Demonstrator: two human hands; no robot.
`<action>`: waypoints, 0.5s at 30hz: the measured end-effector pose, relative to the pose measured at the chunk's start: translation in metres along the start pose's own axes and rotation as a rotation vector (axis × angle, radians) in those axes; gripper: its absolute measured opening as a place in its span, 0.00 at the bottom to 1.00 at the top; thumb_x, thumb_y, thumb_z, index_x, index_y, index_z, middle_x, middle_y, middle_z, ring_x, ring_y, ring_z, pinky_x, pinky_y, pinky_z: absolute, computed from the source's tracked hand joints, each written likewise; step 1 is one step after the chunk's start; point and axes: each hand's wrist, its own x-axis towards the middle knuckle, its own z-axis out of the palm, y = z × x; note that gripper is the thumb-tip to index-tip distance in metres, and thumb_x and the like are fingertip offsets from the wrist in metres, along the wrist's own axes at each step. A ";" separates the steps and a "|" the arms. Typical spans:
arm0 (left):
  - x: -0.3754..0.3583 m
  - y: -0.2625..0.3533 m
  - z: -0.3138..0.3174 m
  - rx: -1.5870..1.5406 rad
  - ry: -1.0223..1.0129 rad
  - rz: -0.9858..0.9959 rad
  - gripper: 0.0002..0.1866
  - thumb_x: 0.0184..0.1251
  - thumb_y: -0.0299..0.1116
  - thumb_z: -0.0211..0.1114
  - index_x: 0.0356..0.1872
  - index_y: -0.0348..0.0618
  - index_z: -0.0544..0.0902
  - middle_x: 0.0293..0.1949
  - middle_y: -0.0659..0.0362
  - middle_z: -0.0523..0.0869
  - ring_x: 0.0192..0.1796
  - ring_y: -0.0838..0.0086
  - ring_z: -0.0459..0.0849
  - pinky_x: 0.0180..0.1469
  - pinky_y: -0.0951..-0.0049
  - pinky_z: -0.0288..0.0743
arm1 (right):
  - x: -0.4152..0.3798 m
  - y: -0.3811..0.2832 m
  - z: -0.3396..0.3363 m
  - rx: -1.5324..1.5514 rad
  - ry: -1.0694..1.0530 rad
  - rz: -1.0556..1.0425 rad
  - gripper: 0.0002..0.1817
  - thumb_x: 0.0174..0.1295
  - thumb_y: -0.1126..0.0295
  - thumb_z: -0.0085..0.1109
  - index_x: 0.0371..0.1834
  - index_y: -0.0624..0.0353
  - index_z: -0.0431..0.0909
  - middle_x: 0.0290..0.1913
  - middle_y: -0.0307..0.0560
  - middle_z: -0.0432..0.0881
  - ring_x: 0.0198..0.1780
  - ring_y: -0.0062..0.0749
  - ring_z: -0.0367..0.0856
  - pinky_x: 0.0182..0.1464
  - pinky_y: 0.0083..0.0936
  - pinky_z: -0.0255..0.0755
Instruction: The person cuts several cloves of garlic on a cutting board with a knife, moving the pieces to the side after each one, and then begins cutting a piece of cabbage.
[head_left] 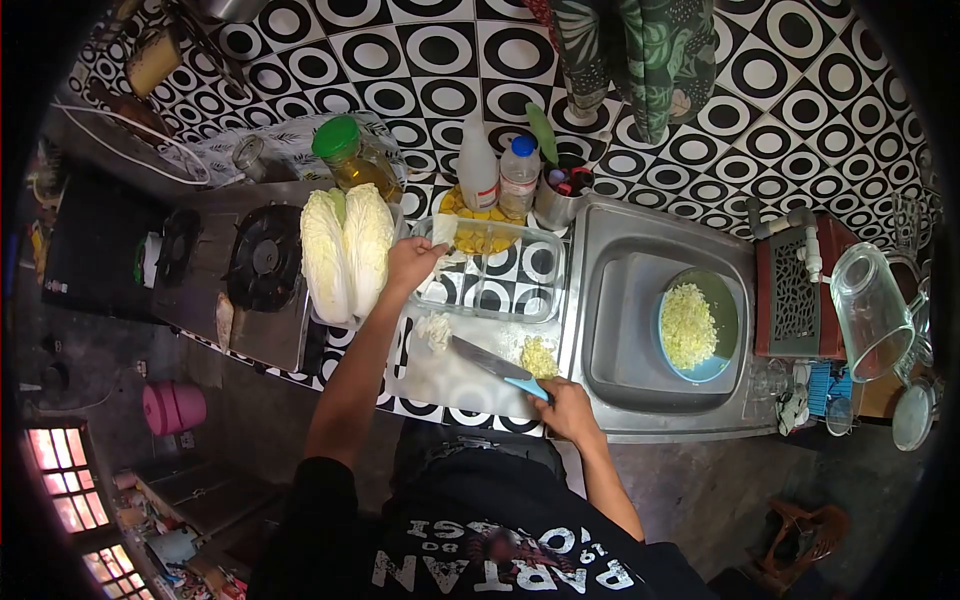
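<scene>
My right hand (572, 411) grips the light-blue handle of a kitchen knife (487, 364), its blade lying low over a white cutting board (440, 385). By the blade is a small heap of chopped pale-yellow pieces (538, 357). A clump of white pieces (434, 331) lies near the knife tip. My left hand (412, 264) is at the left end of a clear divided container (548, 312), fingers pinched together by some white pieces (446, 262); what is between the fingertips is too small to make out. Two napa cabbages (367, 240) lie just left of that hand.
A steel sink (660, 420) at the right holds a blue bowl (705, 372) of chopped pale pieces. Behind the container stand a white bottle (478, 170), a blue-capped bottle (519, 180) and a green-lidded jar (345, 160). A gas stove (225, 300) is at the left.
</scene>
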 end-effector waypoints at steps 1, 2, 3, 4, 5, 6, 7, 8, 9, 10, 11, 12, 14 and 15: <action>-0.001 0.002 -0.001 0.000 -0.001 0.000 0.14 0.54 0.39 0.71 0.29 0.37 0.84 0.20 0.61 0.82 0.24 0.82 0.77 0.29 0.80 0.71 | 0.000 0.000 -0.001 0.000 0.000 0.001 0.16 0.54 0.63 0.62 0.42 0.61 0.82 0.34 0.56 0.81 0.36 0.50 0.80 0.41 0.38 0.72; -0.002 0.003 -0.002 -0.016 -0.002 -0.009 0.15 0.55 0.40 0.71 0.29 0.36 0.84 0.21 0.60 0.83 0.25 0.81 0.78 0.30 0.79 0.72 | -0.001 -0.001 -0.002 0.008 -0.009 0.013 0.16 0.55 0.63 0.62 0.43 0.61 0.81 0.34 0.56 0.81 0.36 0.50 0.80 0.41 0.38 0.72; -0.003 0.004 -0.002 -0.033 -0.003 -0.018 0.16 0.56 0.41 0.70 0.29 0.36 0.84 0.22 0.59 0.84 0.25 0.81 0.78 0.32 0.78 0.72 | -0.001 -0.001 -0.002 0.016 -0.017 0.026 0.17 0.55 0.62 0.61 0.43 0.61 0.81 0.34 0.56 0.81 0.36 0.50 0.80 0.41 0.37 0.72; -0.003 0.003 -0.001 -0.031 -0.006 -0.017 0.16 0.56 0.41 0.70 0.29 0.36 0.84 0.22 0.59 0.84 0.25 0.81 0.78 0.32 0.78 0.72 | -0.002 0.001 -0.001 0.018 -0.016 0.028 0.17 0.55 0.62 0.61 0.43 0.61 0.81 0.34 0.56 0.81 0.36 0.50 0.80 0.41 0.37 0.72; -0.004 0.001 0.001 -0.085 0.039 0.081 0.14 0.58 0.39 0.69 0.31 0.35 0.84 0.22 0.60 0.83 0.25 0.82 0.78 0.31 0.79 0.71 | -0.002 0.004 0.001 0.027 -0.019 0.031 0.17 0.55 0.62 0.61 0.43 0.61 0.81 0.34 0.56 0.81 0.36 0.50 0.80 0.41 0.37 0.72; -0.006 -0.001 0.003 -0.138 0.083 0.181 0.12 0.60 0.36 0.68 0.33 0.34 0.83 0.22 0.61 0.83 0.25 0.83 0.77 0.31 0.80 0.71 | -0.003 0.006 0.003 0.037 -0.022 0.034 0.17 0.55 0.62 0.61 0.44 0.61 0.81 0.34 0.56 0.81 0.36 0.50 0.80 0.41 0.37 0.72; -0.007 -0.004 0.005 -0.135 0.079 0.181 0.12 0.60 0.36 0.68 0.33 0.34 0.83 0.22 0.61 0.83 0.25 0.83 0.77 0.31 0.80 0.71 | -0.004 0.007 0.004 0.040 -0.021 0.037 0.17 0.55 0.62 0.61 0.44 0.61 0.81 0.34 0.56 0.81 0.36 0.50 0.80 0.41 0.37 0.72; -0.010 -0.007 0.008 -0.147 0.072 0.201 0.11 0.60 0.33 0.67 0.35 0.34 0.83 0.23 0.61 0.83 0.25 0.83 0.76 0.31 0.80 0.70 | -0.004 0.007 0.004 0.058 -0.022 0.038 0.17 0.55 0.63 0.61 0.44 0.62 0.81 0.34 0.56 0.81 0.37 0.50 0.80 0.42 0.37 0.72; -0.014 -0.010 0.010 -0.159 0.067 0.221 0.10 0.60 0.31 0.66 0.38 0.33 0.82 0.24 0.62 0.83 0.25 0.84 0.75 0.31 0.81 0.70 | -0.005 0.007 0.005 0.076 -0.025 0.038 0.17 0.55 0.63 0.61 0.44 0.62 0.81 0.35 0.56 0.81 0.37 0.50 0.80 0.42 0.37 0.72; -0.019 -0.014 0.011 -0.158 0.069 0.220 0.10 0.60 0.31 0.66 0.38 0.33 0.82 0.24 0.62 0.83 0.25 0.84 0.75 0.31 0.81 0.70 | -0.006 0.008 0.006 0.077 -0.025 0.037 0.17 0.55 0.63 0.61 0.44 0.62 0.81 0.35 0.56 0.81 0.37 0.50 0.80 0.42 0.37 0.72; -0.022 -0.016 0.013 -0.172 0.117 0.260 0.09 0.60 0.28 0.66 0.38 0.33 0.81 0.24 0.63 0.82 0.25 0.85 0.74 0.30 0.81 0.69 | -0.006 0.009 0.007 0.086 -0.006 0.013 0.17 0.55 0.63 0.61 0.44 0.62 0.81 0.35 0.56 0.81 0.38 0.50 0.80 0.43 0.37 0.72; -0.024 -0.019 0.016 -0.185 0.159 0.298 0.08 0.60 0.26 0.65 0.39 0.33 0.81 0.24 0.63 0.82 0.24 0.86 0.73 0.29 0.82 0.68 | -0.006 0.008 0.007 0.099 0.013 -0.004 0.16 0.55 0.64 0.61 0.44 0.62 0.81 0.36 0.56 0.81 0.38 0.50 0.80 0.44 0.37 0.73; -0.022 -0.032 0.019 -0.309 0.126 0.301 0.07 0.60 0.25 0.65 0.37 0.33 0.80 0.22 0.64 0.80 0.24 0.87 0.71 0.27 0.82 0.66 | -0.007 0.004 0.003 0.107 -0.016 0.044 0.16 0.55 0.65 0.62 0.44 0.63 0.81 0.37 0.56 0.82 0.40 0.50 0.80 0.45 0.36 0.73; -0.023 -0.033 0.019 -0.437 0.108 0.303 0.06 0.60 0.25 0.65 0.34 0.33 0.78 0.21 0.65 0.78 0.23 0.88 0.69 0.26 0.82 0.65 | -0.006 0.003 0.001 0.109 -0.047 0.077 0.16 0.55 0.65 0.62 0.44 0.63 0.81 0.38 0.56 0.82 0.41 0.50 0.80 0.46 0.35 0.73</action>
